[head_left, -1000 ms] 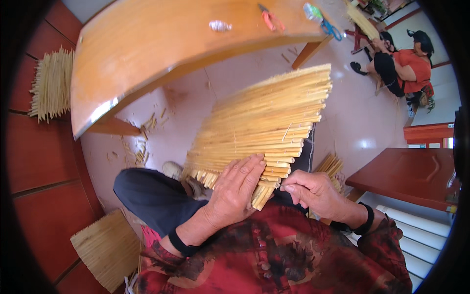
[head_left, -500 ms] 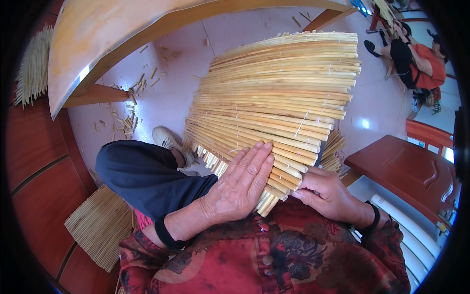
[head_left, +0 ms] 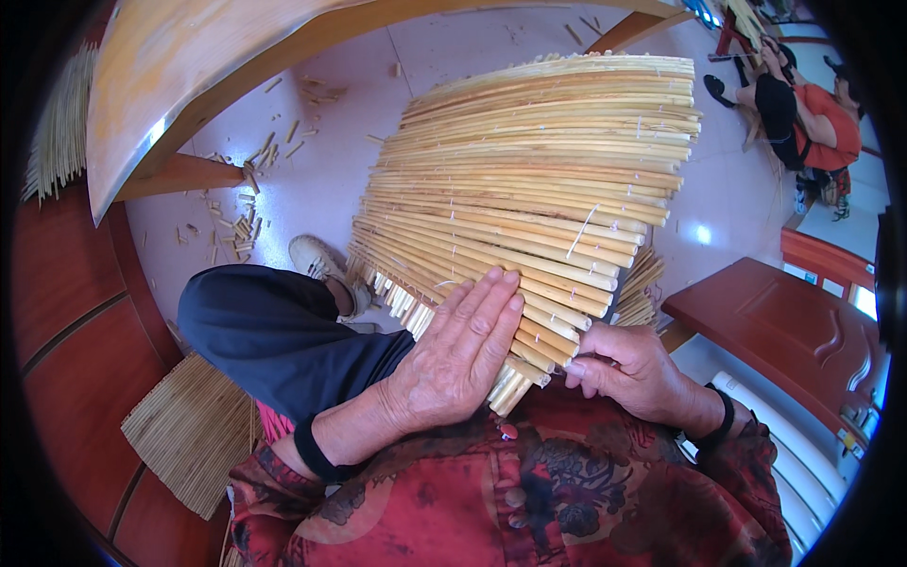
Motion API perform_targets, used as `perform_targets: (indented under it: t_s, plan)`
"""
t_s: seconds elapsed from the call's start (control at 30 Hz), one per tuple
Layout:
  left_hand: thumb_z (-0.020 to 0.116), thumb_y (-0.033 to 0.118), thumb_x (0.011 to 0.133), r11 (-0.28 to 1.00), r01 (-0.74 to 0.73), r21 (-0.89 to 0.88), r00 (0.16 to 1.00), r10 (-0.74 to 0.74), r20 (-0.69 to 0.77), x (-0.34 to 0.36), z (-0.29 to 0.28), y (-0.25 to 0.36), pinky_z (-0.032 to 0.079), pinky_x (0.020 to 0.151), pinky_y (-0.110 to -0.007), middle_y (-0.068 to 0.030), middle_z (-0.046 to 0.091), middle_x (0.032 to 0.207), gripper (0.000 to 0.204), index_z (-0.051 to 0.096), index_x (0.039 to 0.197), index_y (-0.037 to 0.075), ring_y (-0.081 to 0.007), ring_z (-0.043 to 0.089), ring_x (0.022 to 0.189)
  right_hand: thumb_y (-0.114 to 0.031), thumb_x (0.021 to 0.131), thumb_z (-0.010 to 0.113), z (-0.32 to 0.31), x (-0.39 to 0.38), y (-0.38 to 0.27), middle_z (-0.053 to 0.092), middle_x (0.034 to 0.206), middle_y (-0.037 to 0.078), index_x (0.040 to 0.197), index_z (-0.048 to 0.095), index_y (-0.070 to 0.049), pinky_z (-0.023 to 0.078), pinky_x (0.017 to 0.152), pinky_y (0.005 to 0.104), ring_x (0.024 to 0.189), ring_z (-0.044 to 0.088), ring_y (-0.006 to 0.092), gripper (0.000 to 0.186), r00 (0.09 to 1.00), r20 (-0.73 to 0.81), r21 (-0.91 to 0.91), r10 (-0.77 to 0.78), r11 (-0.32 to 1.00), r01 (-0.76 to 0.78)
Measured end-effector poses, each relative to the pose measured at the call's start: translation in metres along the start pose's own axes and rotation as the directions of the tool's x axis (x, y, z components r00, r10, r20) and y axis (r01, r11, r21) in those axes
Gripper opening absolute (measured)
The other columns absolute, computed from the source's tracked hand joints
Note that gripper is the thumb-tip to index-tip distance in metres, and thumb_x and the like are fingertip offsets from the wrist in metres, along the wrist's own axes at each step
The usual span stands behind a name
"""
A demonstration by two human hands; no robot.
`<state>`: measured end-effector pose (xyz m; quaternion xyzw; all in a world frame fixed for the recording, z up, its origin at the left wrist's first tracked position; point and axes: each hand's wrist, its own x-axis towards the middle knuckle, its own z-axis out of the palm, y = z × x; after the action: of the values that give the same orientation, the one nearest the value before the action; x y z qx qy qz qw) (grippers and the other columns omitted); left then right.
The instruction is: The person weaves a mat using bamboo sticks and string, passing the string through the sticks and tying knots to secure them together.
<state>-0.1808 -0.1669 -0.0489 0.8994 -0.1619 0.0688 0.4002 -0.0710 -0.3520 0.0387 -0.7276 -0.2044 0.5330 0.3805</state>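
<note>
Across my lap lies a mat of pale yellow reed stalks [head_left: 529, 161], bound in rows with thin white thread. My left hand [head_left: 460, 345] rests flat on its near end, fingers stretched out and pressed over the stalks. At the right near corner, my right hand [head_left: 628, 371] is closed with thumb and fingers pinched beside the stalk ends. What that pinch holds, if anything, is too small to make out. A loose end of white thread [head_left: 583, 231] sticks up from the right part of the mat. More stalk ends show beneath the mat's near edge.
A wooden table [head_left: 213, 71] curves over the far left. Cut reed pieces [head_left: 248, 227] litter the floor. Another reed mat [head_left: 194, 430] lies at my left, near red-brown panels [head_left: 80, 378]. To the right are a brown cabinet door [head_left: 775, 326] and a seated person in orange [head_left: 827, 128].
My view has shifted slightly, so the mat and surroundings sit a little differently. My left hand stays flat on the stalks; my right hand remains pinched at the corner.
</note>
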Motion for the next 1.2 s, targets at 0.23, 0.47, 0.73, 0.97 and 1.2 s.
perform_targets:
  t_s: [0.23, 0.47, 0.73, 0.97, 1.2]
  plan:
    - [0.050, 0.005, 0.078, 1.000, 0.014, 0.020, 1.000, -0.014, -0.014, 0.000, 0.000, 0.002, 0.036, 0.096, -0.048, -0.0276, 0.038, 0.128, 0.048, 0.038, 0.122, -0.011, -0.0385, 0.041, 0.119, -0.009, 0.088, 0.051, 0.003, -0.002, 0.000, 0.054, 0.062, 0.007, 0.091, 0.054, -0.001, 0.044, 0.052, 0.0276, 0.055, 0.055, 0.0150, 0.008, 1.000, 0.014, -0.094, 0.009, 0.996, -0.008]
    - [0.051, 0.000, 0.077, 0.999, 0.035, -0.010, 0.995, -0.036, -0.091, 0.002, -0.002, 0.007, 0.037, 0.095, -0.045, -0.0291, 0.043, 0.122, 0.044, 0.043, 0.117, -0.014, -0.0398, 0.046, 0.113, -0.009, 0.090, 0.047, 0.010, -0.002, -0.001, 0.052, 0.059, 0.005, 0.095, 0.053, 0.000, 0.042, 0.053, 0.0267, 0.054, 0.052, 0.0124, 0.012, 0.998, -0.047, -0.033, 0.042, 0.998, -0.044]
    - [0.052, 0.001, 0.073, 1.000, 0.016, 0.001, 0.995, -0.016, -0.095, 0.004, -0.001, 0.003, 0.037, 0.095, -0.044, -0.0287, 0.043, 0.123, 0.048, 0.042, 0.118, -0.014, -0.0389, 0.046, 0.114, -0.008, 0.090, 0.044, 0.016, -0.001, 0.004, 0.050, 0.061, 0.002, 0.097, 0.056, 0.002, 0.041, 0.054, 0.0233, 0.057, 0.047, 0.0072, 0.017, 0.991, -0.132, -0.013, -0.010, 1.000, 0.009]
    - [0.051, 0.001, 0.072, 1.000, 0.017, 0.021, 0.999, -0.016, -0.046, 0.004, -0.002, 0.002, 0.036, 0.096, -0.043, -0.0274, 0.040, 0.126, 0.053, 0.038, 0.121, -0.013, -0.0380, 0.043, 0.117, -0.009, 0.090, 0.044, 0.021, 0.005, -0.001, 0.050, 0.063, 0.001, 0.091, 0.053, 0.001, 0.040, 0.053, 0.0222, 0.058, 0.045, 0.0062, 0.013, 0.984, -0.164, 0.120, 0.069, 0.992, -0.050]
    - [0.051, 0.003, 0.072, 0.999, 0.002, 0.045, 1.000, -0.001, -0.028, 0.005, -0.003, 0.000, 0.034, 0.097, -0.044, -0.0275, 0.038, 0.128, 0.055, 0.036, 0.123, -0.013, -0.0381, 0.041, 0.118, -0.022, 0.091, 0.047, 0.023, 0.011, -0.017, 0.045, 0.063, -0.001, 0.091, 0.051, -0.001, 0.031, 0.046, 0.0183, 0.054, 0.038, 0.0037, 0.021, 0.959, -0.164, 0.291, 0.229, 0.941, -0.175]
